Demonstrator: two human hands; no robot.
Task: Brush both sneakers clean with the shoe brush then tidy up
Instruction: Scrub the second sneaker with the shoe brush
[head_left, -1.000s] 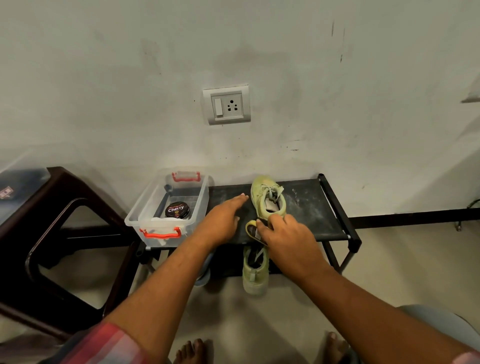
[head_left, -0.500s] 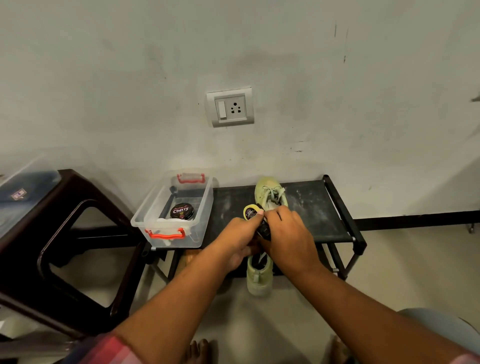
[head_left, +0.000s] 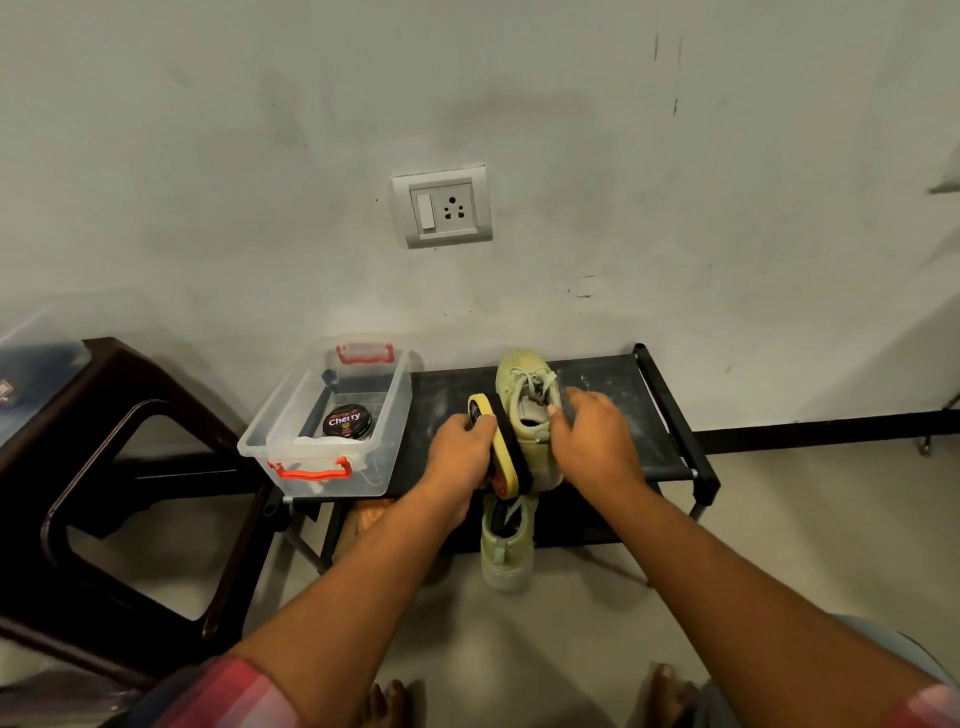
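A pale green sneaker (head_left: 524, 387) stands on the top shelf of the black shoe rack (head_left: 670, 415), toe toward the wall. My right hand (head_left: 597, 441) grips it at the collar. My left hand (head_left: 460, 457) holds the shoe brush (head_left: 506, 457), yellow-backed with black bristles, turned on edge against the sneaker's left side. The second green sneaker (head_left: 506, 551) sits below at the rack's front, heel toward me.
A clear plastic box (head_left: 384, 410) with red latches stands on the rack's left end and holds a Cherry polish tin (head_left: 347, 421). A dark brown plastic stool (head_left: 119, 499) is at the left. A wall socket (head_left: 441, 208) is above. My bare feet show at the bottom.
The brush passed from my right hand to my left hand. My right hand moved up onto the sneaker on the top shelf. The brush now lies beside that sneaker.
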